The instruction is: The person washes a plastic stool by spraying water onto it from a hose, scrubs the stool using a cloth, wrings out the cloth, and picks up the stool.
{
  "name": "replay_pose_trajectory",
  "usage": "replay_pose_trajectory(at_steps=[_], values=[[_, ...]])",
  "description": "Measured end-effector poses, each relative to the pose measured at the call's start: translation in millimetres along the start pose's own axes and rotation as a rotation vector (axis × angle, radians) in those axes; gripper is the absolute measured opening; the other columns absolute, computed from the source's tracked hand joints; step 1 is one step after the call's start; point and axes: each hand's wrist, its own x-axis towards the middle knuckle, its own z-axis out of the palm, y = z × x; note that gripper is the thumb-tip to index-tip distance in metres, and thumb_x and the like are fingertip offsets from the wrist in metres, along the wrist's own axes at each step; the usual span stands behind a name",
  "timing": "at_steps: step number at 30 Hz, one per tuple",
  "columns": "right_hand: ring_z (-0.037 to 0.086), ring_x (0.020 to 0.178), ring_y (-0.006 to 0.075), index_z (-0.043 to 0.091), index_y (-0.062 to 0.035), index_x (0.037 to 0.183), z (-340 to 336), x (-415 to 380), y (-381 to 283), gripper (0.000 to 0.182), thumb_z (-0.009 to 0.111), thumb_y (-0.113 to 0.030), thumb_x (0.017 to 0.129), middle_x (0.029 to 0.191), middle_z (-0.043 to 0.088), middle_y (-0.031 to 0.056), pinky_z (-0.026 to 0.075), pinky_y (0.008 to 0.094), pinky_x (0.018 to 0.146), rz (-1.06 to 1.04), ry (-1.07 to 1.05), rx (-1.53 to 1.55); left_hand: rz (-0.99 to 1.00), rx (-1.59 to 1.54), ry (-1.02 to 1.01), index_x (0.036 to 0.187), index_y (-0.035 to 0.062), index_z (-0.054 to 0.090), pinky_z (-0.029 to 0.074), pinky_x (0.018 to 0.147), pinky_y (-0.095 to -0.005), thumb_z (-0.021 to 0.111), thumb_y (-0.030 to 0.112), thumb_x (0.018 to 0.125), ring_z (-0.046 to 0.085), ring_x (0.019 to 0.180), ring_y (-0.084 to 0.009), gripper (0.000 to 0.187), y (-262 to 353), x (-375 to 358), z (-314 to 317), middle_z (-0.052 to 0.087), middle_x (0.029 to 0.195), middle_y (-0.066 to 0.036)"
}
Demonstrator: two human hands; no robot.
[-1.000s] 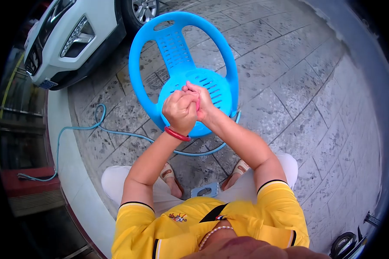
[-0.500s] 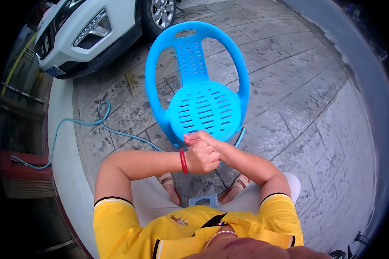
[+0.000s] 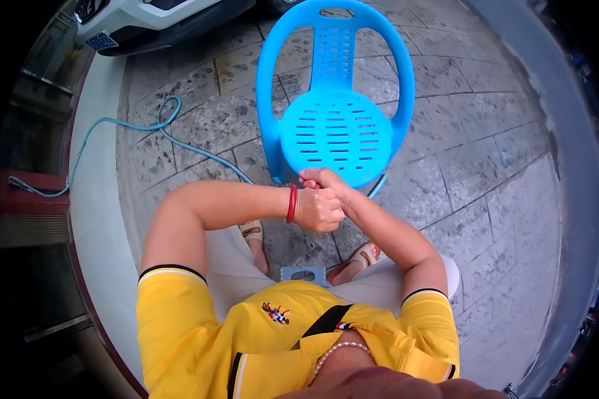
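Note:
My left hand (image 3: 318, 209), with a red bangle (image 3: 291, 204) on its wrist, is closed in a fist against the base of my right hand (image 3: 323, 178). The fingers of my right hand curl in and point left, partly hidden behind the left one. I cannot tell whether anything small is between them. Just beyond the hands stands a bright blue plastic chair (image 3: 337, 136) with a slotted seat; my right hand overlaps its front edge in this view.
A light blue hose (image 3: 130, 124) loops over the grey paving (image 3: 459, 153) to the left and passes under the chair. The front of a white car (image 3: 146, 20) is at top left. Between my sandalled feet lies a pale blue stool part (image 3: 304, 274).
The view has tilted down, so the chair, hose and car sit higher in it. My hands stay pressed together, with the left fist shifted slightly along the right hand.

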Motion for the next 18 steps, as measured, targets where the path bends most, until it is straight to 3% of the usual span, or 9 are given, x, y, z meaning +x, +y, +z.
replay_pose_trajectory(at_steps=[1, 4, 6, 8, 9, 11, 13, 15, 18], values=[[0.044, 0.051, 0.0094, 0.052, -0.0096, 0.073, 5, -10, -7, 0.02, 0.052, -0.025, 0.086, 0.061, 0.051, -0.0024, 0.038, 0.0245, 0.046, -0.053, -0.032, 0.013, 0.027, 0.031, -0.005, 0.055, 0.0134, 0.051, 0.032, 0.051, -0.0291, 0.055, 0.023, 0.05, 0.045, 0.056, -0.0136, 0.011, -5, -3, -4, 0.043, 0.061, 0.001], [0.053, 0.061, 0.0097, 0.054, -0.009, 0.082, 15, -35, -19, 0.021, 0.05, -0.029, 0.088, 0.073, 0.057, 0.0001, 0.045, 0.024, 0.052, -0.071, -0.084, 0.135, 0.037, 0.145, -0.003, 0.064, 0.0126, 0.053, 0.035, 0.055, -0.03, 0.057, 0.024, 0.054, 0.046, 0.06, -0.0143, 0.015, -23, -9, -25, 0.046, 0.067, 0.0], [0.058, 0.072, 0.0123, 0.055, -0.0092, 0.093, -4, -37, -20, 0.025, 0.048, -0.033, 0.089, 0.085, 0.059, 0.0024, 0.049, 0.0254, 0.056, -0.053, -0.237, 0.156, 0.018, 0.23, 0.004, 0.071, 0.0121, 0.054, 0.037, 0.058, -0.0304, 0.059, 0.025, 0.058, 0.047, 0.063, -0.0151, 0.019, -38, -10, -40, 0.048, 0.072, -0.001], [0.059, 0.075, 0.0148, 0.054, -0.0111, 0.1, 0, -55, -21, 0.028, 0.047, -0.036, 0.089, 0.088, 0.059, 0.0028, 0.05, 0.0269, 0.055, -0.26, 0.002, 0.162, -0.224, 0.139, -0.033, 0.091, 0.0151, 0.056, 0.039, 0.068, -0.035, 0.059, 0.031, 0.069, 0.052, 0.081, -0.0201, 0.028, -56, -11, -56, 0.053, 0.091, -0.006], [0.059, 0.077, 0.0186, 0.052, -0.0098, 0.104, -6, -55, -19, 0.032, 0.047, -0.037, 0.089, 0.092, 0.059, 0.0056, 0.05, 0.0271, 0.054, -0.336, 0.039, 0.262, -0.22, 0.149, -0.028, 0.091, 0.0151, 0.056, 0.039, 0.068, -0.035, 0.059, 0.031, 0.069, 0.052, 0.081, -0.0201, 0.028, -68, -12, -67, 0.053, 0.091, -0.006], [0.059, 0.077, 0.0201, 0.052, -0.0087, 0.105, -11, -68, -18, 0.033, 0.046, -0.037, 0.089, 0.093, 0.059, 0.0075, 0.05, 0.027, 0.054, -0.36, 0.124, 0.407, -0.226, 0.23, -0.114, 0.111, 0.016, 0.048, 0.038, 0.079, -0.0388, 0.059, 0.035, 0.075, 0.049, 0.099, -0.024, 0.042, -102, -14, -90, 0.05, 0.109, -0.009], [0.059, 0.078, 0.0216, 0.052, -0.0076, 0.105, -19, -75, -5, 0.034, 0.046, -0.037, 0.089, 0.094, 0.059, 0.0094, 0.05, 0.0269, 0.054, -0.375, 0.214, 0.553, -0.301, 0.368, -0.128, 0.118, 0.017, 0.046, 0.035, 0.086, -0.0413, 0.063, 0.028, 0.074, 0.046, 0.102, -0.0267, 0.049, -148, -23, -98, 0.048, 0.112, -0.012], [0.058, 0.078, 0.0242, 0.05, -0.0049, 0.107, -34, -71, 8, 0.036, 0.046, -0.036, 0.09, 0.096, 0.057, 0.0126, 0.05, 0.0273, 0.055, -0.383, 0.257, 0.786, -0.46, 0.658, -0.159, 0.119, 0.0164, 0.047, 0.034, 0.088, -0.0408, 0.066, 0.021, 0.072, 0.045, 0.106, -0.0263, 0.051, -210, -40, -93, 0.047, 0.115, -0.012], [0.057, 0.079, 0.0243, 0.049, -0.0052, 0.109, -38, -57, 7, 0.036, 0.046, -0.035, 0.089, 0.098, 0.057, 0.0122, 0.05, 0.0285, 0.057, -0.352, 0.298, 0.764, -0.866, 0.89, -0.165, 0.121, 0.0153, 0.045, 0.036, 0.085, -0.0394, 0.066, 0.015, 0.071, 0.042, 0.112, -0.0252, 0.055, -280, -54, -94, 0.044, 0.121, -0.012]])
